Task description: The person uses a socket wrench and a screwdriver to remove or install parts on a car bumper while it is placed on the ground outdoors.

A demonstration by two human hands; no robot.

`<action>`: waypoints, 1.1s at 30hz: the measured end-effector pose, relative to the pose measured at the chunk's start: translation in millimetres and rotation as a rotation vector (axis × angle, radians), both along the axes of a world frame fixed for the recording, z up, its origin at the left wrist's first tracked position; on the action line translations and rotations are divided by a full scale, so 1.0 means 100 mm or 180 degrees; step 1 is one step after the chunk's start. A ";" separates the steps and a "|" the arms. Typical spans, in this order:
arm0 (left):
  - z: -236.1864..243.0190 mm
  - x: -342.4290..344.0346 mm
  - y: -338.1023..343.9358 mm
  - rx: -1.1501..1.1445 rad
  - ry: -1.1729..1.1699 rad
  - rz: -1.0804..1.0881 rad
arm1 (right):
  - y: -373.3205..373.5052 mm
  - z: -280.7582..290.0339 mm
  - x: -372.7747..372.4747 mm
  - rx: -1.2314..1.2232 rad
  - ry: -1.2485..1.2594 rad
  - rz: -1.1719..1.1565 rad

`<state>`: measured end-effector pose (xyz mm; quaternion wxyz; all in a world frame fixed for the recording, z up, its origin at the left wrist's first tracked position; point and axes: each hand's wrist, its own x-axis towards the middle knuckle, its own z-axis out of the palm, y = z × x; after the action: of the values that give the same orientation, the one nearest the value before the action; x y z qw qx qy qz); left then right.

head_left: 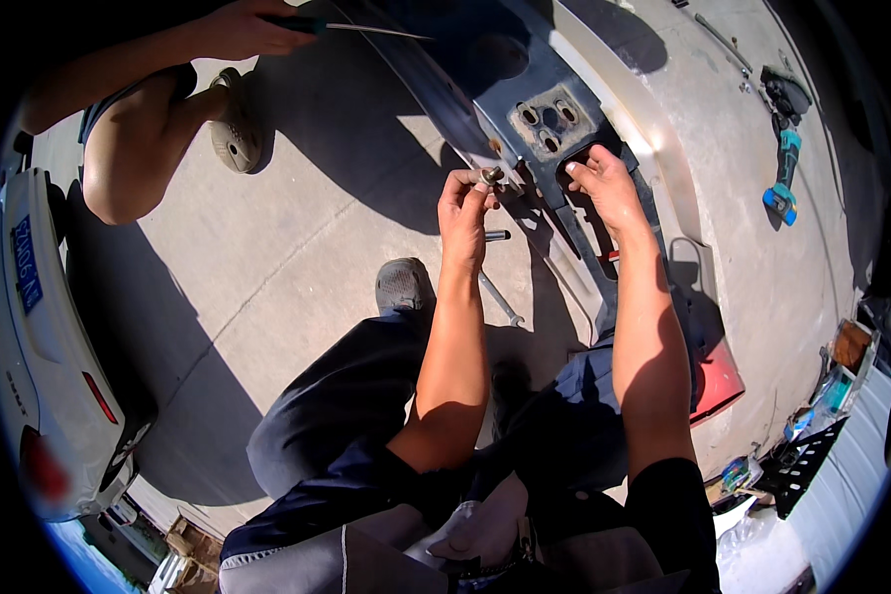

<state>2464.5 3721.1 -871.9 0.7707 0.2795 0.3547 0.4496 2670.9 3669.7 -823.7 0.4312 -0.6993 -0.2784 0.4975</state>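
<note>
My left hand [462, 213] pinches a short bolt [492, 176] between thumb and fingertips, just left of a dark metal car body part [525, 94]. That part has a raised plate with several oval slots [552, 121]. My right hand [609, 188] is at the part's long opening below the slots, thumb and forefinger curled close together. Its other fingers are hidden, and I cannot make out what it grips. A dark cylindrical socket [497, 236] shows beside my left wrist. Beyond it, an open-ended wrench [503, 302] lies on the concrete.
At upper left a co-worker's hand [243, 30] holds a screwdriver [312, 25] toward the part. A teal power tool [786, 168] and a long-handled tool [723, 42] lie right. A red object [718, 381] sits near my right forearm. A white car [54, 346] stands left.
</note>
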 end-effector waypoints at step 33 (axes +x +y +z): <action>0.78 0.52 -0.08 0.0968 0.0650 -0.1291 | -0.28 0.80 -0.02 0.0590 -0.0246 -0.0149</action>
<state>2516.7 3712.7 -793.8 0.7543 0.5013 0.2957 0.3036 2668.7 3641.4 -743.6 0.4945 -0.6814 -0.3233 0.4320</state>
